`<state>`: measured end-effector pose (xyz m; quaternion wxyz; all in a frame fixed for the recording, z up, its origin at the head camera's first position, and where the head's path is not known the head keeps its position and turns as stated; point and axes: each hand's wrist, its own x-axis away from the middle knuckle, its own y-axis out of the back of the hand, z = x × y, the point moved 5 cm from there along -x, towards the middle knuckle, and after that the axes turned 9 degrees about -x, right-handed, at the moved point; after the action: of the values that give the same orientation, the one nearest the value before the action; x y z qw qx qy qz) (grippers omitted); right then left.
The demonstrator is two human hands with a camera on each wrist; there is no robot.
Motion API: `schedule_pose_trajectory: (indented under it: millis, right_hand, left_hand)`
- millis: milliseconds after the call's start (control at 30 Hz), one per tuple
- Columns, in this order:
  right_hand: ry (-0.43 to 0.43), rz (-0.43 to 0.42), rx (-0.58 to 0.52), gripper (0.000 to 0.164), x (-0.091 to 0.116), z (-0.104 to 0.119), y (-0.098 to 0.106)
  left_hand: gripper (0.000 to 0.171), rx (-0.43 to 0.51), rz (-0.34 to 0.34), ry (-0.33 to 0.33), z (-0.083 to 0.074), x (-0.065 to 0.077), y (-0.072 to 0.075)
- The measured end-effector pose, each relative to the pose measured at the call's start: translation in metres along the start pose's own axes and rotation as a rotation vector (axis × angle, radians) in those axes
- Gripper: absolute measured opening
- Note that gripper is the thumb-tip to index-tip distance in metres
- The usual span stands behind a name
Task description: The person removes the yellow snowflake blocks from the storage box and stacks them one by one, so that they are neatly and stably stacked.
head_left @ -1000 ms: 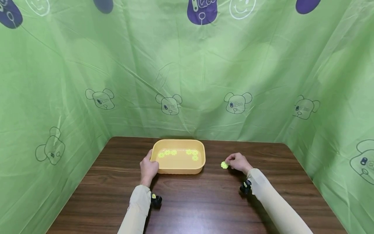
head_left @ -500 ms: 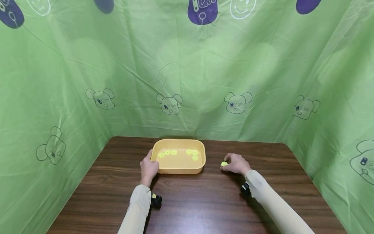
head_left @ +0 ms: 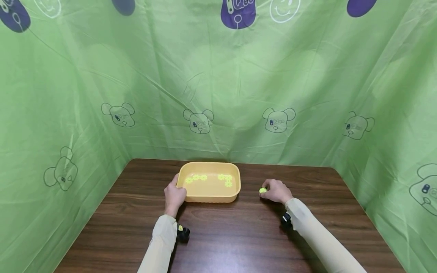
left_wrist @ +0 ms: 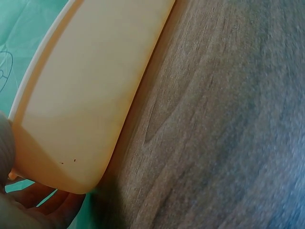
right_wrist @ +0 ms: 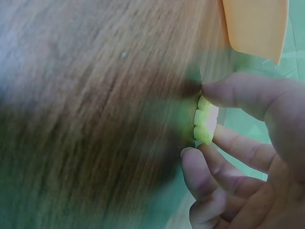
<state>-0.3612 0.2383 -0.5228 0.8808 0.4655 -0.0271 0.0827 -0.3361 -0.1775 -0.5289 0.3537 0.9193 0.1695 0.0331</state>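
A shallow orange-yellow plastic tray sits near the table's far edge in the head view. My left hand grips its left end, thumb over the rim; in the left wrist view, fingers curl below the tray's end. To the right of the tray, my right hand pinches a small yellow-green flower-shaped piece. The right wrist view has the thumb on one edge of this scalloped piece and fingertips on the opposite edge, close over the wood.
Several yellow flower shapes show in two groups on the tray's floor, left and right. The brown wooden table stretches toward me. Green printed cloth hangs behind and along both sides.
My right hand has gone from fingertips at the flower piece's right side to thumb and fingers around its edges. The left hand and tray have stayed in place.
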Motion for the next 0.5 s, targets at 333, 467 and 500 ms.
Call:
schedule_pose_trajectory:
  millis: [333, 467, 500]
  right_hand:
    - [0.007, 0.007, -0.010, 0.026, 0.0018, 0.0011, -0.0001]
    - [0.013, 0.011, -0.009, 0.026, 0.0022, 0.0016, -0.0002]
    - [0.013, 0.013, -0.009, 0.026, 0.0025, 0.0020, -0.0003]
  left_hand:
    - [0.071, 0.010, 0.002, 0.006, 0.0011, 0.0017, -0.0007]
    - [0.071, 0.012, -0.004, 0.006, 0.0010, 0.0020, -0.0003]
    - [0.071, 0.009, -0.003, 0.005, 0.0010, 0.0023, -0.0002]
